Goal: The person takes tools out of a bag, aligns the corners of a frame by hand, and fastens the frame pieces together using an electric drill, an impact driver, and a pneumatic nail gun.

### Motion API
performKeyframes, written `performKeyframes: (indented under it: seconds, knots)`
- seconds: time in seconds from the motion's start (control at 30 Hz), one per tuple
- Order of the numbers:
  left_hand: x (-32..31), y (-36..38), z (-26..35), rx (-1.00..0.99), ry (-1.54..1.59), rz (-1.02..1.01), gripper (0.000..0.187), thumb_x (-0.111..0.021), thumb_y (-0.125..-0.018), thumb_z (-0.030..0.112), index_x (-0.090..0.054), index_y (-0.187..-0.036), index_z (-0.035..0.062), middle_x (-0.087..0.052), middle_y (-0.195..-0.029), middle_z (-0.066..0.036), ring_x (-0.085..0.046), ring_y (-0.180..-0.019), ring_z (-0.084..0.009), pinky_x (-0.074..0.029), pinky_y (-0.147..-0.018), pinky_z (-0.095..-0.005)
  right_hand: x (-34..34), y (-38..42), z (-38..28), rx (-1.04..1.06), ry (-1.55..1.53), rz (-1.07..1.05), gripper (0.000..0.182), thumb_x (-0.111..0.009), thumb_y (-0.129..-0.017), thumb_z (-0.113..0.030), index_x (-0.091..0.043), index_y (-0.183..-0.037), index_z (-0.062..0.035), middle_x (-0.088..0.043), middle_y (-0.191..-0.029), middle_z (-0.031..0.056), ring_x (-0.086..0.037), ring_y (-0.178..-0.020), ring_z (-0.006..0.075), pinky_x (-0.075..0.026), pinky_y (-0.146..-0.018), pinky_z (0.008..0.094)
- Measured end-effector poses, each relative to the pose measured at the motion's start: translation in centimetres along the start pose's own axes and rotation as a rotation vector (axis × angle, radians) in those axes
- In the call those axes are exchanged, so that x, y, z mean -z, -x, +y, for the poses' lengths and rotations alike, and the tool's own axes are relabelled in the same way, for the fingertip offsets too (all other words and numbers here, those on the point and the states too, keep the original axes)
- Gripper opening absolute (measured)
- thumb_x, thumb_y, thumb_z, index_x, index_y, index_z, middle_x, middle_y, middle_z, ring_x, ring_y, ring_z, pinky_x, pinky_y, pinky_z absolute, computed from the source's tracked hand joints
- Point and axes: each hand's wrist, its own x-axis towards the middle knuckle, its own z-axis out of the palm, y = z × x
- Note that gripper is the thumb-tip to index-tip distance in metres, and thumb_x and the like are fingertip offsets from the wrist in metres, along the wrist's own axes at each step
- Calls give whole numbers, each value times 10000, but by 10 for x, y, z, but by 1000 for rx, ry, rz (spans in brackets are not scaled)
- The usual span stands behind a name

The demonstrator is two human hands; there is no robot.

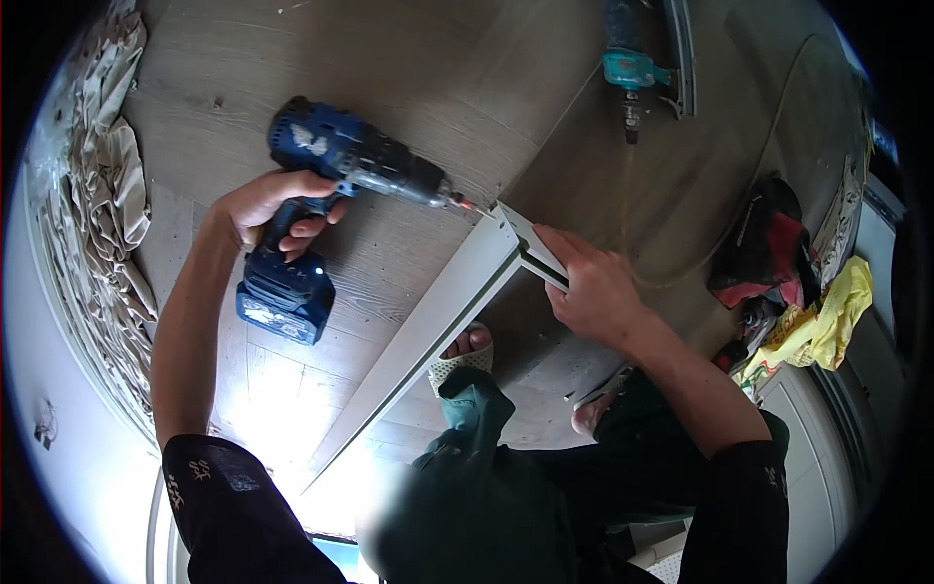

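Note:
My left hand (268, 202) is wrapped round the grip of a blue cordless drill (375, 159), its battery pack toward me. From the drill's chuck a thin bit (471, 205) points right, its tip at the end of a long white grooved panel (428, 300). That panel slants from near my body up to the middle of the view. On its far end, my right hand (601, 292) grips the edge, thumb and fingers closed round it. Below the panel, my slippered foot (461, 362) rests on the floor.
A teal power tool (630, 73) lies on the wood floor at the top, beside a metal rail (683, 58). To the right are a black and red bag (764, 248) and a yellow plastic bag (837, 316). Crumpled beige sheeting (112, 195) runs along the left wall.

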Motion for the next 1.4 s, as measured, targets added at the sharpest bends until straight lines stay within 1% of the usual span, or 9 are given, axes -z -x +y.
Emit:
performKeyframes:
  seconds: [0.33,0.47,0.63,0.73,1.03,1.1,1.27,1.33,1.4]
  knots:
    - [121,45,-42,-47,103,439,571,-501,-919,657,-603,-981,98,-391,-487,21,-400,-356,-152,-363,-371,-312,14,10,27,15,-27,-197,465,-627,-871,-280,-553,-1240,-8,-649,-1181,218,-642,-1068,424,-504,-939,523]
    - [129,73,-30,-46,156,299,511,-613,-930,564,-624,-1124,92,-599,-784,-49,-604,-691,-171,-495,-634,-315,61,64,71,61,21,-261,509,-627,-899,-408,-593,-1213,-9,-661,-1172,219,-633,-1094,424,-498,-960,514]
    - [90,105,-25,-26,-460,1014,636,-652,-936,489,-538,-1418,90,-549,-1413,-91,-557,-1256,-257,-461,-992,-480,137,199,184,-258,174,-281,322,-559,-913,-328,-686,-1000,-45,-699,-995,210,-655,-977,419,-512,-876,510]
    - [101,131,-36,-85,-759,1057,507,-619,-978,337,-556,-1364,15,-587,-1351,-150,-582,-1223,-287,-476,-992,-434,125,297,284,-325,200,110,233,-520,-852,-175,-697,-877,-26,-712,-918,210,-682,-892,408,-539,-787,513]
    - [-38,164,-20,-188,-1302,849,322,-631,-975,195,-618,-1194,-41,-650,-1146,-180,-647,-1046,-277,-530,-899,-380,2,434,466,-852,-64,242,196,-570,-904,-129,-718,-976,-23,-722,-914,191,-710,-846,320,-557,-754,409]
    - [-68,176,-2,-152,-1331,820,310,-649,-965,183,-626,-1176,-43,-659,-1114,-178,-653,-1030,-272,-547,-864,-379,23,429,471,-802,-564,569,216,-525,-927,-109,-707,-903,6,-707,-826,171,-713,-779,236,-557,-709,374]
    - [-234,127,89,10,-1574,793,308,-622,-972,162,-612,-1206,-38,-648,-1121,-178,-648,-1029,-280,-533,-884,-387,134,411,514,-761,-567,654,335,-609,-960,-184,-658,-1268,-61,-719,-1089,158,-688,-884,171,-558,-725,296]
    - [-284,105,117,-20,-1517,832,308,-600,-979,139,-598,-1233,-35,-633,-1140,-187,-641,-1030,-289,-511,-911,-390,171,419,557,-595,-799,1164,335,-644,-929,-188,-668,-1234,-51,-726,-1063,158,-690,-831,160,-550,-704,271]
    - [-327,88,128,-67,-1561,828,305,-603,-977,136,-600,-1227,-38,-632,-1143,-186,-644,-1025,-289,-516,-902,-387,219,441,546,-449,-923,1574,473,-671,-956,-275,-542,-1366,-76,-677,-1050,99,-649,-891,241,-562,-774,422]
